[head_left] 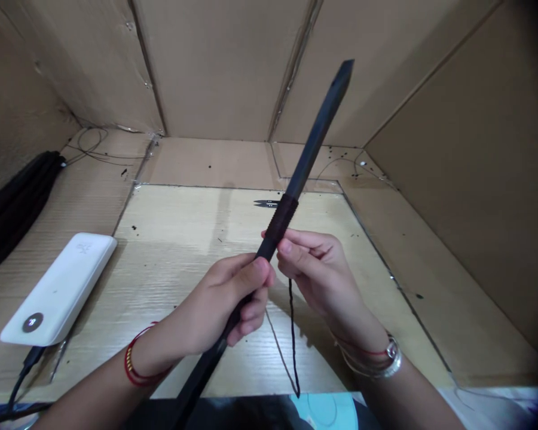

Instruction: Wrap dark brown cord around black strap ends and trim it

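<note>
A long dark rod (312,146) with an angled tip slants from the bottom centre up to the right. My left hand (237,292) is wrapped round its lower part. Just above that, dark cord wrapping (282,218) circles the rod in tight turns. My right hand (318,269) pinches at the lower end of the wrapping, thumb and forefinger together. A dark cord (292,334) hangs below my right hand and loops near the table's front edge. Behind the wrapping lies a small pair of thread snips (267,203), partly covered by the rod.
On the left, a white power bank (60,286) with a black cable lies near a bundle of black material (22,197). Cardboard walls (219,71) enclose the pale table (170,221). Thin loose strands lie in both back corners. Something turquoise (325,411) shows below the front edge.
</note>
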`<act>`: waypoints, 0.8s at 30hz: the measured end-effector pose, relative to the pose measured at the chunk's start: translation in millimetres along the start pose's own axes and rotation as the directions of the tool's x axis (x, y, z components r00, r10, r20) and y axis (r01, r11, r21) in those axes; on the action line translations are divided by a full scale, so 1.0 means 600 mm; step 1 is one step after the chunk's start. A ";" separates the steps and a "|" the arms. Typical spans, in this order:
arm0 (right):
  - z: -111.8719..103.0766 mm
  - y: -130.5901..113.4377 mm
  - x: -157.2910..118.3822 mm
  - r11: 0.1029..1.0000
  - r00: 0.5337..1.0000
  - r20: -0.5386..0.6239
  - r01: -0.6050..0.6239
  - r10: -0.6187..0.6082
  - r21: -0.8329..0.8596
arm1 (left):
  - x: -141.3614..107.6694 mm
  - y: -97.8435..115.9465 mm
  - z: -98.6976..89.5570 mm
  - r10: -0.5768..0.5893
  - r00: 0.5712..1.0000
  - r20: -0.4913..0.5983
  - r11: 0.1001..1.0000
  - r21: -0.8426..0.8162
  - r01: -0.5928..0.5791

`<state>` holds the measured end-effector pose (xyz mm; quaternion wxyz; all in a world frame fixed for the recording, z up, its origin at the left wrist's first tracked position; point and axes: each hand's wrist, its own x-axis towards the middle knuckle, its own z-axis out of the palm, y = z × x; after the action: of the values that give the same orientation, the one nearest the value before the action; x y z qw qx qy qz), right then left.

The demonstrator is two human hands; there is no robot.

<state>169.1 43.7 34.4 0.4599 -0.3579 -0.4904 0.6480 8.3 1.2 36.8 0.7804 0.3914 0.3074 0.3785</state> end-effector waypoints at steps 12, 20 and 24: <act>0.009 0.000 -0.004 0.999 0.993 -0.114 0.032 -0.033 -0.007 | 0.007 -0.003 -0.017 -0.021 0.997 0.078 0.992 -0.124 0.031; 0.004 0.007 0.007 0.998 0.999 -0.038 -0.036 0.038 0.051 | 0.002 -0.002 -0.002 0.107 0.986 -0.125 0.992 -0.057 -0.114; 0.003 0.010 0.006 0.981 0.991 0.037 -0.135 0.131 0.142 | -0.003 0.002 -0.006 0.082 0.996 -0.027 0.995 -0.061 -0.083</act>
<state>164.6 46.0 29.1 0.4334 -0.3468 -0.4235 0.7159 3.7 1.5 36.5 0.7721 0.3746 0.2885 0.4246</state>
